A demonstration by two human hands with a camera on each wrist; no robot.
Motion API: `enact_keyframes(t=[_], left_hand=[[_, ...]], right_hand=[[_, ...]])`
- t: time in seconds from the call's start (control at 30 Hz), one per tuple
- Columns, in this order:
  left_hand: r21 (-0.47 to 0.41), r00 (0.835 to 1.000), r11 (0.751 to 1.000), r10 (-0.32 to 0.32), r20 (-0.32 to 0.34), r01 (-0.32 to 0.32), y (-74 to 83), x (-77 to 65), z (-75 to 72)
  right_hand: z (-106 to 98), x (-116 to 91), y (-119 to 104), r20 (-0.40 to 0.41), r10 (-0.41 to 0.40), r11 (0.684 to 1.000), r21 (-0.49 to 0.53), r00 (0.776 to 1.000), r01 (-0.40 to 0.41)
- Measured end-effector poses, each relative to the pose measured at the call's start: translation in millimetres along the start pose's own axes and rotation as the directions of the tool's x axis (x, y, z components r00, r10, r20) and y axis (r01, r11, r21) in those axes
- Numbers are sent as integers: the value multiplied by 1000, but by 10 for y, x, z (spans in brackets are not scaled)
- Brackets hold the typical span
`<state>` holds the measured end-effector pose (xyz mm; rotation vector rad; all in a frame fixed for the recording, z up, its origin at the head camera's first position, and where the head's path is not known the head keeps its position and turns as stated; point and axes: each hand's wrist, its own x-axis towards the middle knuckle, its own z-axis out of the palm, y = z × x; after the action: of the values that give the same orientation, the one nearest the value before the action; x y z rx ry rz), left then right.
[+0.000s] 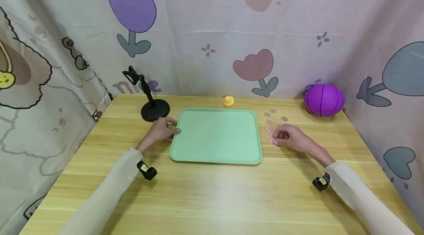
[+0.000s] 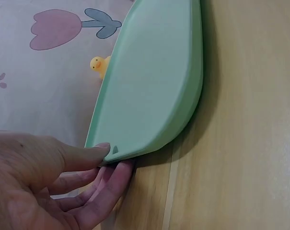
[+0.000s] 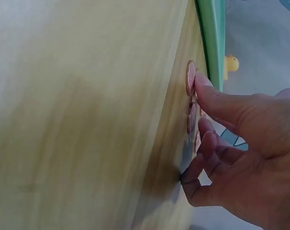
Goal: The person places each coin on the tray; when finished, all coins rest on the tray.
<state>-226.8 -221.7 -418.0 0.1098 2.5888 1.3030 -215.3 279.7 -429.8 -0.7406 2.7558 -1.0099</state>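
Observation:
A pale green rectangular tray (image 1: 216, 135) lies on the wooden table. At its left edge, my left hand (image 1: 162, 128) pinches the rim, thumb on top and fingers beneath, as the left wrist view shows. Several copper-coloured coins (image 1: 268, 121) are scattered to the right of the tray. My right hand (image 1: 291, 137) is over the nearer ones, its fingers bent and apart from the thumb. In the right wrist view the thumb tip is right at the edge of a coin (image 3: 191, 77), and another coin (image 3: 191, 118) lies beside it, close to the fingers.
A black stand with a round base (image 1: 155, 110) is at the back left, close to my left hand. Behind the tray sits a yellow rubber duck (image 1: 228, 101). A purple ball (image 1: 324, 100) rests at the back right. Printed curtains (image 1: 198, 14) hang behind the table.

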Motion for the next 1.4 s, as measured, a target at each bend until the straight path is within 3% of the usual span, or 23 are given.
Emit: enact_keyframes(t=[0.1, 0.33, 0.6, 0.83, 0.93, 1.0, 1.17, 1.27, 1.4], left_hand=[[-7, 1000, 1000, -20, -14, 20, 0, 13, 1], [-42, 999, 998, -54, -6, 53, 6, 26, -13], [-74, 996, 994, -85, -13, 84, 24, 5, 15], [-130, 995, 988, -93, -36, 88, -12, -19, -13], [-130, 995, 988, -91, -40, 85, -7, -5, -15], [-123, 995, 989, -88, -38, 83, 3, 14, 4], [-92, 993, 991, -103, -50, 98, 9, 46, 59], [-71, 993, 993, -97, -70, 92, 14, 51, 64], [-76, 994, 994, -89, -57, 84, 15, 39, 46]], right_hand=[[16, 9, -18, 2, 13, 1000, 11, 1000, -13], [91, 40, -122, 28, 140, 987, 81, 990, -142], [28, 99, -270, 83, 134, 989, 50, 987, -139], [2, 348, -401, -39, 59, 998, 37, 997, -57], [60, 500, -498, -87, 90, 987, 138, 992, -77], [155, 611, -582, -99, 129, 966, 237, 987, -103], [524, 967, -862, -60, 220, 862, 479, 974, -165], [699, 1214, -1021, -33, 257, 807, 558, 966, -196], [827, 1484, -1137, -9, 323, 761, 597, 946, -254]])
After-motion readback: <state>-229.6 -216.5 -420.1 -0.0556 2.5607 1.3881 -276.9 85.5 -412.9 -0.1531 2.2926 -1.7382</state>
